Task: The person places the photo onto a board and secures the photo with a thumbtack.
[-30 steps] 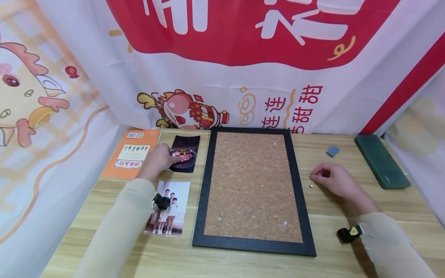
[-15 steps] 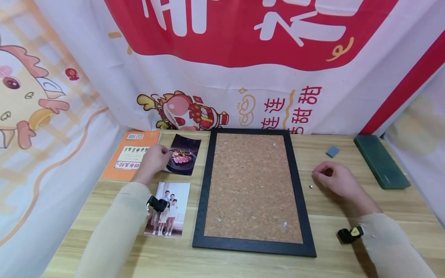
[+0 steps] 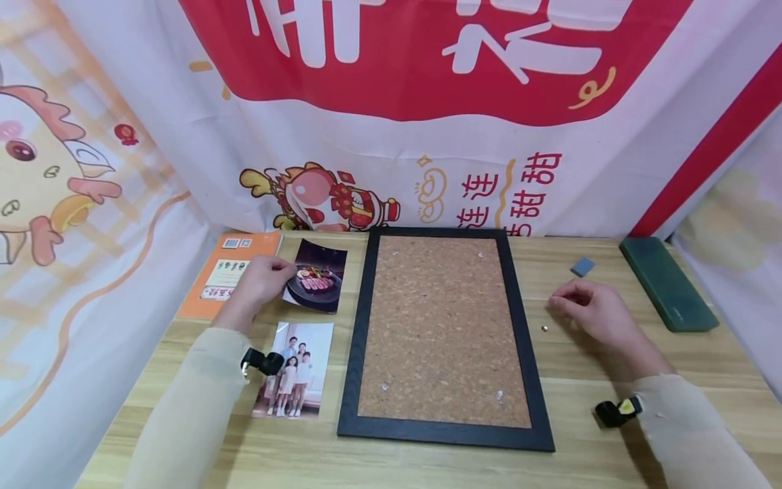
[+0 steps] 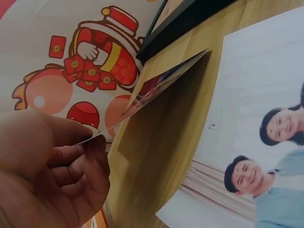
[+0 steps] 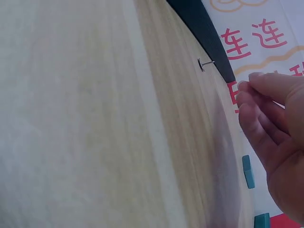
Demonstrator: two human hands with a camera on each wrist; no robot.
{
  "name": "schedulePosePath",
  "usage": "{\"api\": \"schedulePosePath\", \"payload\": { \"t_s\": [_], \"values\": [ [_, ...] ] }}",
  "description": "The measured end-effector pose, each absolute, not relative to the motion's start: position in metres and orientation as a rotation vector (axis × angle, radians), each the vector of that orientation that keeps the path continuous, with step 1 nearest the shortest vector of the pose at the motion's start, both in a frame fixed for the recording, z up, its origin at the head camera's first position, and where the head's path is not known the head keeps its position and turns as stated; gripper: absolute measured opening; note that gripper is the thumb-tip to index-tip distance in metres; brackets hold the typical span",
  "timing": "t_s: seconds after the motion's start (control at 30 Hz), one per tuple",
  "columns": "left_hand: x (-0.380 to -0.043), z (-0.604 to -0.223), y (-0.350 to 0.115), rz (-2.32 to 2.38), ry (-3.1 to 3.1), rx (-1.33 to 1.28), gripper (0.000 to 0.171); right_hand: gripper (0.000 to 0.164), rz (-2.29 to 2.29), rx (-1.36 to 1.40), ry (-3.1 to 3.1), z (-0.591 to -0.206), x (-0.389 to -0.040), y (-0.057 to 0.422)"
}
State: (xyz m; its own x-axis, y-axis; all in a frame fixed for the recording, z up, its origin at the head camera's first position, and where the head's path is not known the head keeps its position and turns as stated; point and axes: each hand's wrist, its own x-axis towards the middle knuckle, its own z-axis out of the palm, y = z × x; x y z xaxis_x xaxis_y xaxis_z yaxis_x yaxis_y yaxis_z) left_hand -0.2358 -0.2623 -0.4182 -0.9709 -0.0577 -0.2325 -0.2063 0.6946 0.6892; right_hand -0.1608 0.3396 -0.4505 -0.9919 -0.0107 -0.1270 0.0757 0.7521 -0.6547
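Observation:
My left hand (image 3: 264,280) pinches the left edge of a glossy food photo (image 3: 318,282) between thumb and fingers. In the left wrist view, that photo is lifted at my fingers and slopes down toward the wooden table. A family photo (image 3: 296,370) lies just below it, near my wrist. My right hand (image 3: 589,309) is over the table, right of the framed corkboard (image 3: 449,333). Its thumb and fingertips are drawn together; whether anything small is between them cannot be seen. A thumbtack (image 5: 204,64) rests on the table near these fingertips, its pin showing.
An orange book (image 3: 210,272) lies at the back left. A small blue block (image 3: 583,266) and a dark green case (image 3: 668,285) are at the back right. Several small shiny spots show near the corkboard's corners. A printed cloth (image 3: 342,129) hangs behind the table.
My left hand has drawn back leftward and slightly nearer, raising the food photo's left edge and shifting it slightly. My right hand has stayed nearly still beside the thumbtack.

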Motion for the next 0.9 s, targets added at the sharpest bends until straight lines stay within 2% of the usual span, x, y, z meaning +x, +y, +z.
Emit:
{"api": "schedulePosePath", "payload": {
  "t_s": [0.47,0.77,0.9],
  "values": [
    [-0.2324,-0.4220,-0.2656,1.341,2.663,-0.252,0.040,0.036,-1.375,0.182,2.705,-0.4483,-0.1627,0.3414],
    [-0.2301,-0.4180,-0.2628,1.477,2.613,-0.130,0.046,0.034,-1.433,0.086,2.730,-0.4467,-0.1657,0.3352],
    [-0.2286,-0.4143,-0.2576,1.498,2.608,-0.092,0.042,0.033,-1.385,0.079,2.748,-0.4455,-0.1690,0.3325]
  ]
}}
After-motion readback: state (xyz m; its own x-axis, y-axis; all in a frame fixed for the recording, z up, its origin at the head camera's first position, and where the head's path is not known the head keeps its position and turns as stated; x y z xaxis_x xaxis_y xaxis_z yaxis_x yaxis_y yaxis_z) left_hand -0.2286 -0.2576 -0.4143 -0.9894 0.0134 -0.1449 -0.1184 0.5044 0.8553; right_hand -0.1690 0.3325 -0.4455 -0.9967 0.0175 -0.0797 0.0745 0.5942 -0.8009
